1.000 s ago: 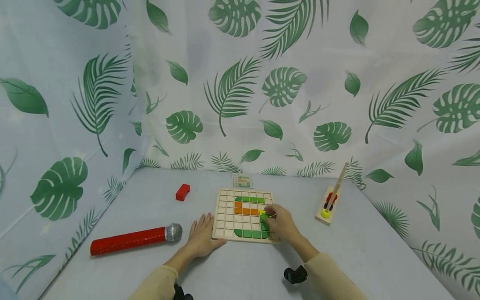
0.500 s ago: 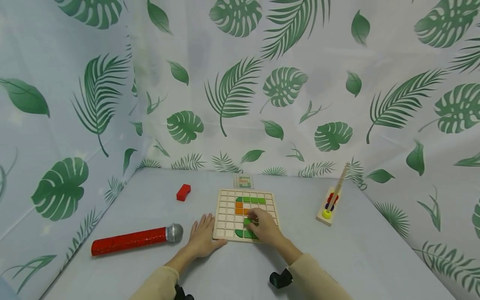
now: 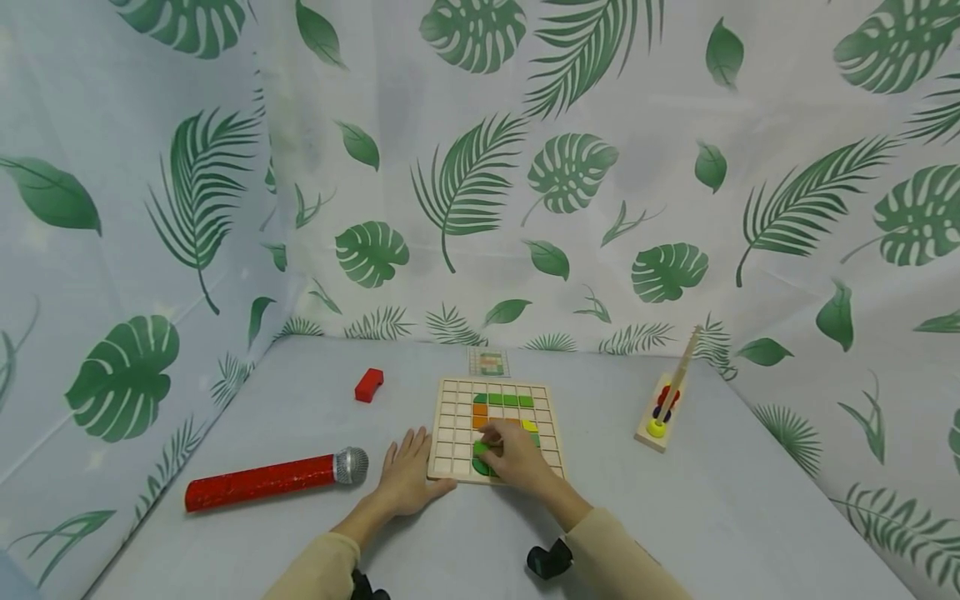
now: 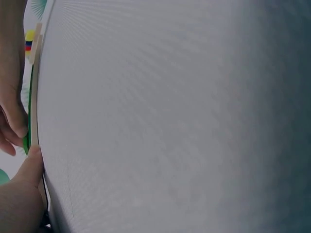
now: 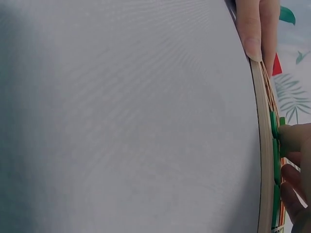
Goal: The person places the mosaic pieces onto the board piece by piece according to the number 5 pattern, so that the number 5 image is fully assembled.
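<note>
A wooden grid board (image 3: 452, 433) lies on the table, bearing orange, green and yellow tiles. My right hand (image 3: 519, 457) is over its lower middle, pinching a light green tile (image 3: 479, 449) between thumb and fingertips. That tile (image 5: 282, 120) shows at the thumb tip in the right wrist view, just above the board. Several dark green tiles (image 5: 276, 160) run along the near rows there; the hand hides part of them in the head view. My left hand (image 3: 407, 475) lies flat with spread fingers at the board's left side, its thumb (image 4: 32, 165) against the near edge.
Behind the board lies a small pattern card (image 3: 489, 362). A red block (image 3: 369, 385) is at the back left, and a red microphone (image 3: 270, 482) lies left of my left hand. To the right stands a wooden toy (image 3: 655, 427) with coloured beads and an upright stick.
My right hand has moved left across the board, from the right-hand column to the lower middle, carrying the light green tile. The yellow tile is uncovered again. My left hand stays put.
</note>
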A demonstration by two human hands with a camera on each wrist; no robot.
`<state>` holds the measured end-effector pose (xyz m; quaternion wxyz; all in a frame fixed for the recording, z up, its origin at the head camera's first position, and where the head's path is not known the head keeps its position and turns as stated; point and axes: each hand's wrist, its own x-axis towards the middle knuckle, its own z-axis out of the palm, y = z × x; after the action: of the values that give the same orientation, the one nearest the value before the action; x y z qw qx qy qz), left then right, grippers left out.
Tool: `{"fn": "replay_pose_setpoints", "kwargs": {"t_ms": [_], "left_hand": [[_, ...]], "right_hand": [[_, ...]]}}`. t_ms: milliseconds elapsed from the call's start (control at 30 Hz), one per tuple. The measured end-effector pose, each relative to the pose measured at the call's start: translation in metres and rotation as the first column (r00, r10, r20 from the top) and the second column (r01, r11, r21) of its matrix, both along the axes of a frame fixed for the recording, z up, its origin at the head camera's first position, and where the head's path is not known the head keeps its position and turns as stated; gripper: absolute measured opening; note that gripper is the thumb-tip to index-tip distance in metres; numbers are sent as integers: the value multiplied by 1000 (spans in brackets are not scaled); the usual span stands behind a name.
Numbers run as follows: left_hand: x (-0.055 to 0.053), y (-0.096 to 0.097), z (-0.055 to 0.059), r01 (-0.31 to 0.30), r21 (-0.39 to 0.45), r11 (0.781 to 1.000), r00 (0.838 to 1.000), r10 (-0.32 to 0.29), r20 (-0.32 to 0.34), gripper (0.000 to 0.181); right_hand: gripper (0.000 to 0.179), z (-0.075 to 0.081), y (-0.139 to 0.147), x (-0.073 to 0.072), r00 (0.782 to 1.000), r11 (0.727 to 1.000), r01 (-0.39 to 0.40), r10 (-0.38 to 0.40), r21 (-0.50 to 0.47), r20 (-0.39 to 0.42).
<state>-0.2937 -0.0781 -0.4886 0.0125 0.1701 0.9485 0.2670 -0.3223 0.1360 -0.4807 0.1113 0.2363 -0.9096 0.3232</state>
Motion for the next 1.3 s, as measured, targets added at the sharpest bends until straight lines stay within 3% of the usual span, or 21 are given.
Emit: {"fn": "replay_pose_setpoints", "kwargs": {"t_ms": [733,1133,1300], "left_hand": [[1,1,4,18,-22,1000,1000,-18,11,89],[0,-3,1,3,-13,1000,1000,-3,22,90],[-1,-5,0,3,-7,1000,1000,-3,21,89]], "right_hand": [[28,2,3,2,999,999,34,-34,-37,13],[31,12,33,-1,990,990,135,-136,-44,-23],[32,11,50,-4,982,980,190,-190,-54,6]]}}
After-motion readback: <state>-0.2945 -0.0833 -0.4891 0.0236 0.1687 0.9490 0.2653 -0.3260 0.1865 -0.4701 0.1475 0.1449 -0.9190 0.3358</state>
